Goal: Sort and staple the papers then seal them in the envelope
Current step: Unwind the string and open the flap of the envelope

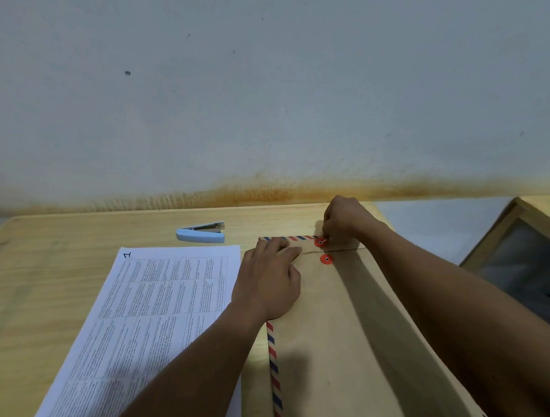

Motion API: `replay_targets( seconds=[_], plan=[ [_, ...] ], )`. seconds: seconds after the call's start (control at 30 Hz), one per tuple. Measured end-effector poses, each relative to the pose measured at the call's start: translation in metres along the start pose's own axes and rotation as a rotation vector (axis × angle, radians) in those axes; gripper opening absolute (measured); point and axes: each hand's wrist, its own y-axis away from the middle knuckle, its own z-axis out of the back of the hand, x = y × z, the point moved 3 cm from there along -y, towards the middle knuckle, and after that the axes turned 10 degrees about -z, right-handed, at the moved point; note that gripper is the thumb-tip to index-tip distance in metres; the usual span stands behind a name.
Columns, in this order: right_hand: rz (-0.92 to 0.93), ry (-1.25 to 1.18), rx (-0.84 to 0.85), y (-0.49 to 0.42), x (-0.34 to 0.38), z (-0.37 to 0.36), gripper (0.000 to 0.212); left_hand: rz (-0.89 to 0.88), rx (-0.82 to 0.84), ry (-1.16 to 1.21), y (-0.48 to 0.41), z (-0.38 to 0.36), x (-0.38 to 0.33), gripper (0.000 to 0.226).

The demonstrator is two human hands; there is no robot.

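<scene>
A brown envelope [331, 330] with red and blue striped edges lies on the wooden desk [60, 262], flap end away from me. Two red string buttons sit near its top: one on the flap [320, 242], one on the body [326, 259]. My left hand [269, 280] presses flat on the envelope's upper left. My right hand [345, 221] pinches the thin string at the flap's button. A stack of printed papers [155, 313] marked "1" lies left of the envelope. A light blue stapler [200, 233] rests behind the papers.
A pale wall [272, 98] with a rusty stain stands right behind the desk. A wooden-framed box [517, 250] sits off the desk's right side. Bare desk surface shows at the far left.
</scene>
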Motion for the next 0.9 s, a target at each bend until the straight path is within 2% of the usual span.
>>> replay_targets(
  seconds=[0.2,0.37,0.5,0.6,0.73,0.9],
  plan=[
    [0.027,0.026,0.117,0.008,-0.006,0.013,0.018,0.015,-0.012,0.008,0.000,0.000,0.000,0.047],
    [0.077,-0.174,0.202,0.041,-0.037,0.032,0.015,0.002,-0.017,0.005,-0.001,-0.001,0.000,0.047],
    [0.144,-0.156,0.214,0.060,-0.040,0.017,0.027,0.004,-0.019,0.009,-0.001,-0.001,-0.001,0.047],
    [0.210,-0.174,0.235,0.070,-0.034,0.001,0.022,0.000,-0.016,0.001,-0.001,-0.001,-0.001,0.047],
    [0.319,-0.141,0.182,0.074,-0.017,-0.015,0.015,-0.004,-0.008,0.002,-0.001,0.000,0.000,0.047],
    [0.339,-0.174,0.096,0.064,-0.002,-0.013,0.020,0.002,-0.028,0.017,-0.001,0.002,-0.001,0.044]
  ],
)
